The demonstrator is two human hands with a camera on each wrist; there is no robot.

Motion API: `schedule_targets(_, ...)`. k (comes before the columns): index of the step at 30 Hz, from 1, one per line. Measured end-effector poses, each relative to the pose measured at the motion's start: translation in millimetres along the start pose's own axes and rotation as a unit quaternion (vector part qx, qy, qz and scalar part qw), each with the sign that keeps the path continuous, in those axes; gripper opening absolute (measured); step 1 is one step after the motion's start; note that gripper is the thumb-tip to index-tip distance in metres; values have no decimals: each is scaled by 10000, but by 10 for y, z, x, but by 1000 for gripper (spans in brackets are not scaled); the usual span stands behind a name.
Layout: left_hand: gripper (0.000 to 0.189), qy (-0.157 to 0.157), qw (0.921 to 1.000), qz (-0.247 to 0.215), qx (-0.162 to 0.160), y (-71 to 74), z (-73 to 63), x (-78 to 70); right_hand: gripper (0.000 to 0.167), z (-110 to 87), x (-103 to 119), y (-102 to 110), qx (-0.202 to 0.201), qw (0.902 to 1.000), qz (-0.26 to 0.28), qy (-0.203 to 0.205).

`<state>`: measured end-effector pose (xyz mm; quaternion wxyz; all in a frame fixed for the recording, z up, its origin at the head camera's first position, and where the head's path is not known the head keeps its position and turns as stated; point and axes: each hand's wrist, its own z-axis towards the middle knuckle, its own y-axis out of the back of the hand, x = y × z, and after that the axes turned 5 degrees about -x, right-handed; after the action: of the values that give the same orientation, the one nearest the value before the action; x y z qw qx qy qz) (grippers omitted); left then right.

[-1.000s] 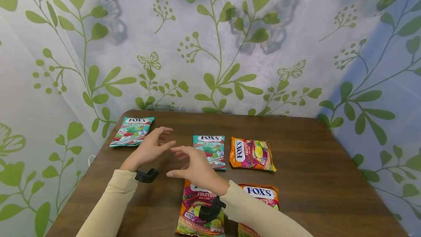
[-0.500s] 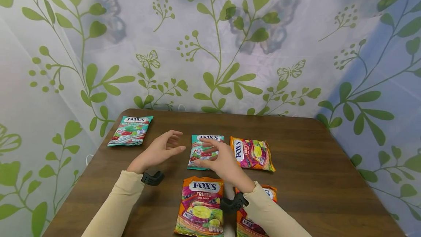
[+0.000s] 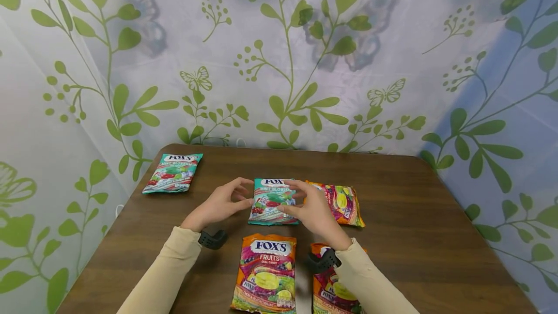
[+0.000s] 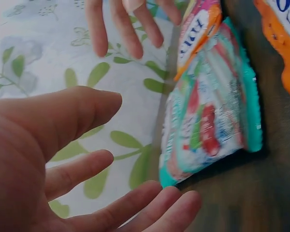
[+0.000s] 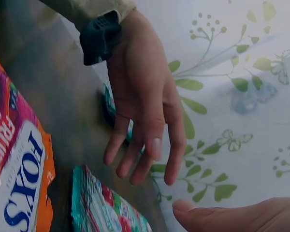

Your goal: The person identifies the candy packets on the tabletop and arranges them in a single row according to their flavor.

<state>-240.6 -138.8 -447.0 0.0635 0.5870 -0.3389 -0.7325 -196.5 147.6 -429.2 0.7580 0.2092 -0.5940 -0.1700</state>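
A teal Fox's Mint Blossom candy bag [image 3: 272, 201] lies mid-table, between my two hands. My left hand [image 3: 220, 204] is at its left side, fingers spread and loosely bent. On the other side my right hand [image 3: 315, 209] hovers over the bag's right edge, with nothing gripped. The left wrist view shows the fingertips of my left hand [image 4: 82, 159] close to the teal bag [image 4: 208, 116]; whether they touch it I cannot tell. Part of an orange Fox's Fruits candy bag [image 3: 342, 203] is hidden behind my right hand.
Another Mint Blossom bag [image 3: 173, 173] lies at the table's far left corner. Nearer to me are a Fruits bag [image 3: 265, 273] and a second one [image 3: 332, 290], partly covered by my right forearm. The brown wooden table [image 3: 414, 236] meets a leaf-patterned curtain [image 3: 279, 62] behind.
Both hands have moved right, from near each other left of the middle teal bag to either side of it. The near Fruits bag is uncovered. The bags lie about where they were.
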Motion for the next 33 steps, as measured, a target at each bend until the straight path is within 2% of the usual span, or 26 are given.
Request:
schedule_targets(5,57,100,9999,4,61,-117,8,46,65,63,-125,10,-48,9995,-290,-87)
schedule_targets(9,58,115,9999,-24,-21,-180,23,91,69,92,-205,-6,-35,9992,-306,-242)
schedule_targets(16,58,16,9996,-211,-204,-277,84,155,65,101,-260,-30,183,9983,-385,-408)
schedule_targets(28,59,-84,9984,-459,-332,-392,112,214,66,175,-362,-105,221,9979,-377,-479)
schedule_targets(33,59,-116,9987,-373,-340,-406,102,206,66,184,-380,-131,245,9974,-355,-572)
